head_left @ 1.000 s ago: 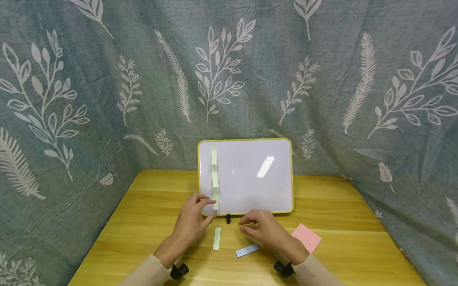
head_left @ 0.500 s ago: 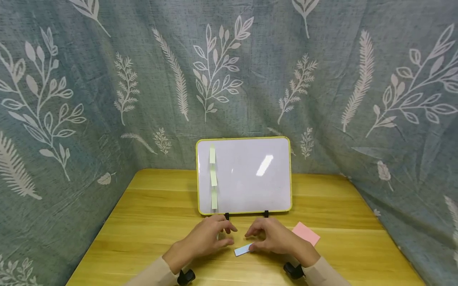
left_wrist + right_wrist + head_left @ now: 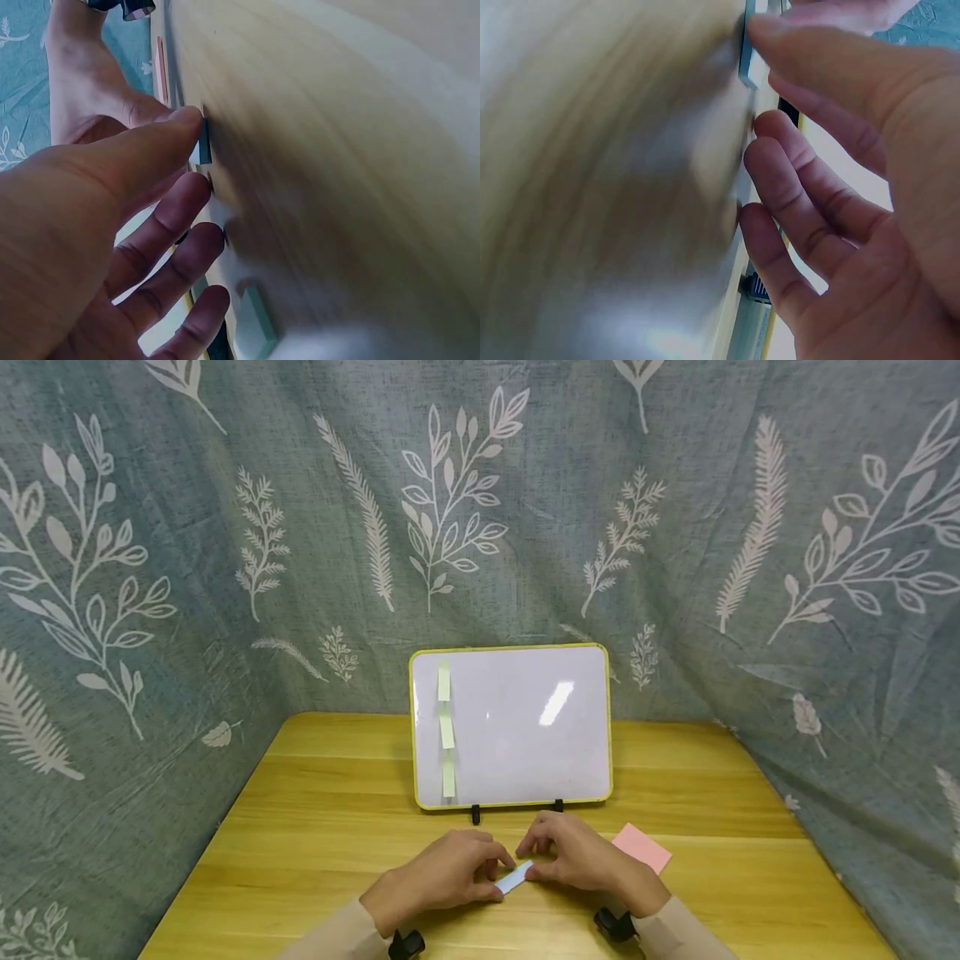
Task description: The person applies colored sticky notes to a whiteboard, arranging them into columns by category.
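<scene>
The left hand (image 3: 453, 870) is now joining the right hand (image 3: 576, 853) at the blue sticky-note pad (image 3: 516, 877) by the tabletop (image 3: 322, 827), pinching one end while the right thumb is touching the other, its grip unclear, so work is seemingly shifting from the green notes (image 3: 448, 777).

I can read no text, label, brand, number or sign here: nothing legible stands on the whiteboard (image 3: 517, 739), the pale green strips (image 3: 447, 731) stuck to it, the blue strip (image 3: 514, 877) before me, the pink square (image 3: 643, 847) or the tabletop (image 3: 322, 827).
</scene>
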`<action>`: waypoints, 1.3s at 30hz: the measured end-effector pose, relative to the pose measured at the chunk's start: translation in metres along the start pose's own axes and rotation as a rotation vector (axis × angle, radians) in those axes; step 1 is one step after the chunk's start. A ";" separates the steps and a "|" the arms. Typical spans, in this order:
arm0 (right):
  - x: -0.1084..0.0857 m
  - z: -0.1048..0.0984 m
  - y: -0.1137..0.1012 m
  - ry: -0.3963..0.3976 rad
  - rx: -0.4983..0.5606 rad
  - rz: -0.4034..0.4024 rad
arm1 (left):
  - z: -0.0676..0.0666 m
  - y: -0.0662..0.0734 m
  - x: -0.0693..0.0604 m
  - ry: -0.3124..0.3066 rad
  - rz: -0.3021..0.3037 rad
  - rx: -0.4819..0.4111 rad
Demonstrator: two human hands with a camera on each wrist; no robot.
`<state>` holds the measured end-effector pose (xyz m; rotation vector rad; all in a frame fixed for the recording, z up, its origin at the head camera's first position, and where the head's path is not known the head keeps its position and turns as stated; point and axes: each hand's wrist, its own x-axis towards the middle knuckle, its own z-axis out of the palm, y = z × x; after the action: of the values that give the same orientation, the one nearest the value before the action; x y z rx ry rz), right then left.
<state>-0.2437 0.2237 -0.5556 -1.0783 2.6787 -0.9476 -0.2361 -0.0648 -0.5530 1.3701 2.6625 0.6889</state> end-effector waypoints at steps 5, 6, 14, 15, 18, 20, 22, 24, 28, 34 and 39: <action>0.003 0.002 0.001 0.045 -0.047 -0.019 | 0.004 0.001 0.004 0.013 0.037 0.013; 0.004 0.003 0.001 0.054 -0.055 -0.019 | 0.005 0.001 0.005 0.015 0.043 0.018; 0.016 0.008 0.004 0.087 -0.084 0.001 | 0.008 0.005 0.012 0.014 0.006 0.077; 0.017 0.009 0.004 0.083 -0.078 0.012 | 0.008 0.006 0.013 0.018 -0.007 0.091; 0.019 0.009 0.005 0.071 -0.067 0.033 | 0.007 0.008 0.015 0.037 -0.037 0.128; 0.018 0.008 0.005 0.067 -0.056 0.037 | 0.007 0.009 0.015 0.045 -0.058 0.119; 0.015 0.007 0.005 0.072 -0.058 0.042 | 0.007 0.010 0.013 0.051 -0.083 0.100; 0.010 0.005 0.004 0.080 -0.065 0.036 | 0.007 0.010 0.012 0.062 -0.112 0.092; -0.001 0.002 0.001 0.087 -0.085 -0.008 | 0.006 0.006 0.009 0.085 -0.173 0.116; -0.008 0.010 -0.004 0.072 -0.088 -0.087 | 0.007 0.002 0.008 0.071 -0.203 0.132; -0.009 0.017 -0.010 0.055 -0.124 -0.101 | 0.008 0.003 0.008 0.058 -0.196 0.120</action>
<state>-0.2262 0.2152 -0.5642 -1.2398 2.7839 -0.8483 -0.2359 -0.0541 -0.5581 1.1074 2.8758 0.5650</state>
